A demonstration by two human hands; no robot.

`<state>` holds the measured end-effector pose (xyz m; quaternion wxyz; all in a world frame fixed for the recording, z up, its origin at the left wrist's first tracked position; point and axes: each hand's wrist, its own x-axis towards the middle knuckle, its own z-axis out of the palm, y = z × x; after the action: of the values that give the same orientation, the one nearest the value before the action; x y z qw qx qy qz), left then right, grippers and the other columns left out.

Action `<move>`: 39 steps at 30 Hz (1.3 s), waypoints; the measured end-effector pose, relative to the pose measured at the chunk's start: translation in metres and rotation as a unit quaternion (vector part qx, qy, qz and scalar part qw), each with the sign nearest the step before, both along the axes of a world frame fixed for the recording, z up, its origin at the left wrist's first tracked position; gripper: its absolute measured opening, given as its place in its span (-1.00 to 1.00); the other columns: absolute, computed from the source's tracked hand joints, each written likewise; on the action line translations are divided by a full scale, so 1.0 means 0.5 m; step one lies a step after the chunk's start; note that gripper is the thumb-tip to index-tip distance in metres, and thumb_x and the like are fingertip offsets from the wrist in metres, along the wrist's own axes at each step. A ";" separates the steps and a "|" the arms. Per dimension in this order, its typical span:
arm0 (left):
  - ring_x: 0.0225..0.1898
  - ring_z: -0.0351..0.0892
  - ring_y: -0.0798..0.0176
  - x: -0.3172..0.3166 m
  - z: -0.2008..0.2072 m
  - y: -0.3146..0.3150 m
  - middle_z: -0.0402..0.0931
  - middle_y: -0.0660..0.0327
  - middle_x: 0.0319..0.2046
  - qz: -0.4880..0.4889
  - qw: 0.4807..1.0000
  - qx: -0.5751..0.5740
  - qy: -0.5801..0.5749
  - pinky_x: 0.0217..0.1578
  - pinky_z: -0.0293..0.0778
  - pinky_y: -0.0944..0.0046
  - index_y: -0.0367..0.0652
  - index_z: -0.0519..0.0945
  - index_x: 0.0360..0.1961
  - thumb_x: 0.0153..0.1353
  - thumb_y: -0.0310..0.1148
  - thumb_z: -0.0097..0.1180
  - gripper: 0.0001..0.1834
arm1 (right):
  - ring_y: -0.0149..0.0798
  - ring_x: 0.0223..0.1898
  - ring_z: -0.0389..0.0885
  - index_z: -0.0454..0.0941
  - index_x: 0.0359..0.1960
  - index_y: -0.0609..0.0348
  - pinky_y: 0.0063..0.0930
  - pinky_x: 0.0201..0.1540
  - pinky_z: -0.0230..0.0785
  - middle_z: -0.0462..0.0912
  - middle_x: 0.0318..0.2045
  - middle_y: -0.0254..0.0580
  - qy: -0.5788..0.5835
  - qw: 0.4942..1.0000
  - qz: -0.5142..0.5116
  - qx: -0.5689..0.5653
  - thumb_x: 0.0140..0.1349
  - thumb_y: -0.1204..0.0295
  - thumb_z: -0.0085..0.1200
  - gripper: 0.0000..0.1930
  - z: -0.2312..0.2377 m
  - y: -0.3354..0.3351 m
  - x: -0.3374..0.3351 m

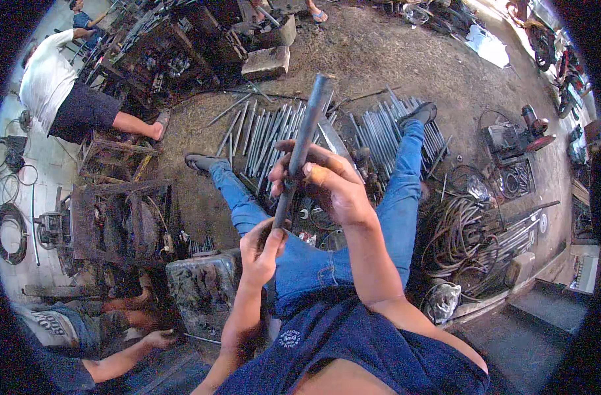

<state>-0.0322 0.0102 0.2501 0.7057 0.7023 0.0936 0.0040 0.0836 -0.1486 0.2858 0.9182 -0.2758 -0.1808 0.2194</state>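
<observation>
A grey metal rod (307,125) slants up and away in front of me, held in both hands above my lap. My left hand (261,253) grips its lower part, thumb laid along it. Higher up, my right hand (333,181) has its fingers wrapped round the rod, and a tan bandage or tape covers one finger. On the ground between my legs lie two spreads of similar metal rods, one at the left (274,138) and one at the right (386,131). A wrench (305,214) lies partly hidden below my right hand.
A cut-off machine (521,135) and coiled cable (455,230) are at the right. A dark, worn block (205,289) stands by my left arm. A person in a white shirt (50,85) sits at the far left; another person (83,336) works at the near left. Motorcycles (544,46) stand far right.
</observation>
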 end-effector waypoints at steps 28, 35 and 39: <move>-0.65 0.30 0.54 -0.013 0.018 -0.006 0.43 0.32 -0.59 -0.030 0.995 0.084 -0.036 -0.66 0.19 0.51 -0.35 0.51 -0.15 0.28 -0.44 -0.04 -0.79 | -0.15 -0.27 0.65 0.44 -0.07 0.37 -0.25 -0.15 0.53 0.62 -0.27 -0.03 -0.036 0.996 -0.035 -0.077 0.07 0.46 0.26 -0.59 -0.016 -0.003 0.002; -0.68 0.34 0.46 -0.013 0.014 0.003 0.49 0.22 -0.56 -0.069 0.998 -0.002 -0.011 -0.70 0.20 0.48 -0.35 0.49 -0.10 0.33 -0.39 -0.09 -0.75 | -0.13 -0.23 0.65 0.38 0.06 0.40 -0.23 -0.11 0.51 0.62 -0.22 -0.01 -0.069 0.996 -0.001 -0.057 0.07 0.48 0.24 -0.49 -0.022 -0.010 0.006; -0.67 0.35 0.45 -0.012 0.024 -0.007 0.49 0.20 -0.56 -0.055 0.998 -0.027 -0.004 -0.68 0.23 0.47 -0.35 0.46 -0.09 0.34 -0.38 -0.08 -0.75 | -0.13 -0.24 0.66 0.39 0.05 0.42 -0.23 -0.12 0.52 0.63 -0.22 -0.01 -0.075 0.993 -0.021 -0.088 0.04 0.52 0.25 -0.49 -0.023 -0.010 0.008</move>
<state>-0.0381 0.0068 0.2619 0.7241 0.6868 0.0521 -0.0346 0.0874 -0.1534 0.2745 0.8788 -0.3746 -0.2234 0.1936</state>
